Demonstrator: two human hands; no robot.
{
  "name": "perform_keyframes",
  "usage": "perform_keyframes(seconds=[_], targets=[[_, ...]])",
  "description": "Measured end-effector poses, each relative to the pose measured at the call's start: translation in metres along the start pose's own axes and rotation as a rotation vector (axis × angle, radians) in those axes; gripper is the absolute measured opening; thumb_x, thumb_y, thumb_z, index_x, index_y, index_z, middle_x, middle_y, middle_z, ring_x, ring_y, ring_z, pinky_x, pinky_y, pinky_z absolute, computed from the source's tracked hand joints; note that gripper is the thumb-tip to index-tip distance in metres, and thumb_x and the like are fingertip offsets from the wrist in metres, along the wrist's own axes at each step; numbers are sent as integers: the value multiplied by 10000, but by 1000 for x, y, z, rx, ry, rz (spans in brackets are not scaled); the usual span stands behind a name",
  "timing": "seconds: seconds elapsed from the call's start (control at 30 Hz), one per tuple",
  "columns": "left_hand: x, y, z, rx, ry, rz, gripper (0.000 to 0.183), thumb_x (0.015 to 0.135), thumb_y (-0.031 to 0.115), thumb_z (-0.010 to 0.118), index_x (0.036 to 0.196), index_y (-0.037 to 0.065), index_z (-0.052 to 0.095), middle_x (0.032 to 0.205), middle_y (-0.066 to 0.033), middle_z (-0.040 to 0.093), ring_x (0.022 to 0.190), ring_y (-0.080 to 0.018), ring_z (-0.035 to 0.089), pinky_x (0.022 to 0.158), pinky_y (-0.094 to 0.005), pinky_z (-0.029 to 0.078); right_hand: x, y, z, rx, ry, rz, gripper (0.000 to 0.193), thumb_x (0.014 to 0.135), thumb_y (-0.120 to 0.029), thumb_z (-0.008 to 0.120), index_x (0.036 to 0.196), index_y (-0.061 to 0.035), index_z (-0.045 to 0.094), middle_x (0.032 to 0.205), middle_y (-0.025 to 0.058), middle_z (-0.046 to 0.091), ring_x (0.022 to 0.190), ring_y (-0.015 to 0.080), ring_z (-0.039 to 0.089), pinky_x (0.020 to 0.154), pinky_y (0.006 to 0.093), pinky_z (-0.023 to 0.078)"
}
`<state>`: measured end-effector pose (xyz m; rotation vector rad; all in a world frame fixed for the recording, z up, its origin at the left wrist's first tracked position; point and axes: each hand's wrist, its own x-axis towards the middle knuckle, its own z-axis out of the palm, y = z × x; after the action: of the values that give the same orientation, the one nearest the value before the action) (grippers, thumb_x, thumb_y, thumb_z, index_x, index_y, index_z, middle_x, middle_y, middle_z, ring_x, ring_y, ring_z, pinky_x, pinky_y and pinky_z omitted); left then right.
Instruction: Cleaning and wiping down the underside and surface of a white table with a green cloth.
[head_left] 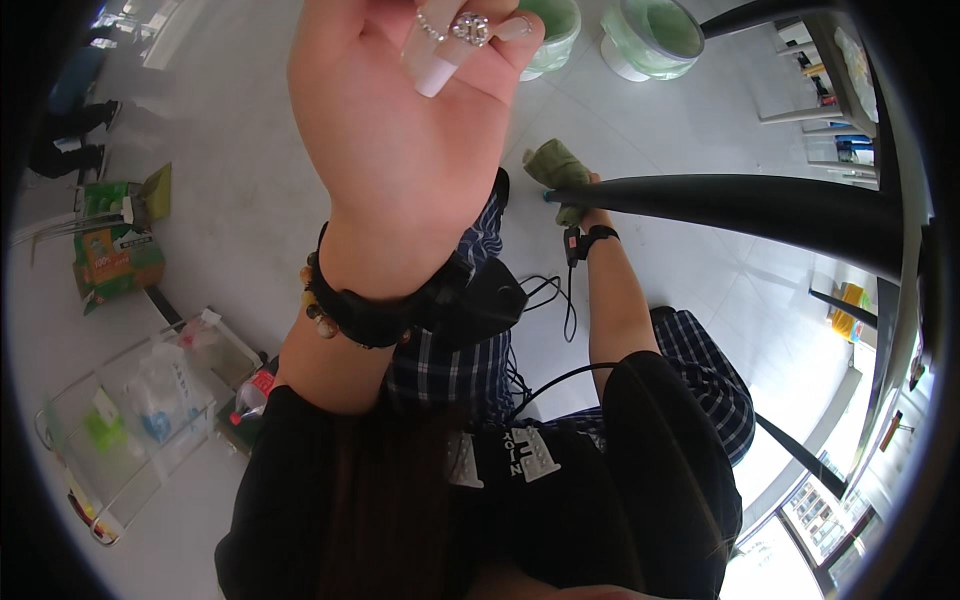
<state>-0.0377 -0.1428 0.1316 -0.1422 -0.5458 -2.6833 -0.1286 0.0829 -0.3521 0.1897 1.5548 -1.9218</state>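
Observation:
My left hand (420,130) is raised close to the camera, palm showing and fingers curled in, with long decorated nails. Nothing shows inside its curled fingers, and its upper part runs out of the picture. A dark band and a beaded bracelet (322,315) circle that wrist. Lower down, my right hand (595,212) grips a green cloth (560,165) at the tip of a black metal leg (720,208). The leg passes in front of the cloth and hides part of the hand's fingers. A black strap with a cable (572,300) is around the right wrist.
Two lined bins (655,40) stand at the far side. To the left are a wire-framed clear rack (130,450) with bags, a red-capped bottle (250,395) and a green carton (115,260). Another person's legs (75,135) show at far left. Stools (825,130) stand far right.

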Motion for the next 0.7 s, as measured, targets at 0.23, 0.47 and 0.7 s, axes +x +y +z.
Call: perform_keyframes(seconds=[0.23,0.47,0.7], targets=[[5,-8,-11,-92,25,-66,172,985,165,469,899,48,562,626,47,428,578,-65,386,594,-210,366,-51,-81,-24,331,25,-115,376,980,-309,478,1201,-21,578,1025,122,681,899,226,676,777,360,575],[21,-4,-41,116,-30,-53,169,963,209,503,884,72,564,644,34,437,592,-82,395,618,-227,340,-124,-265,9,-20,-121,-430,530,935,-430,562,1244,0,572,1131,140,659,983,244,650,922,366,522],[36,-25,-61,165,-10,-53,171,935,236,519,865,93,581,655,25,457,603,-110,418,661,-295,357,-176,-382,9,70,223,-584,556,932,-414,577,1298,4,541,1230,131,627,1109,243,604,1008,361,469]])
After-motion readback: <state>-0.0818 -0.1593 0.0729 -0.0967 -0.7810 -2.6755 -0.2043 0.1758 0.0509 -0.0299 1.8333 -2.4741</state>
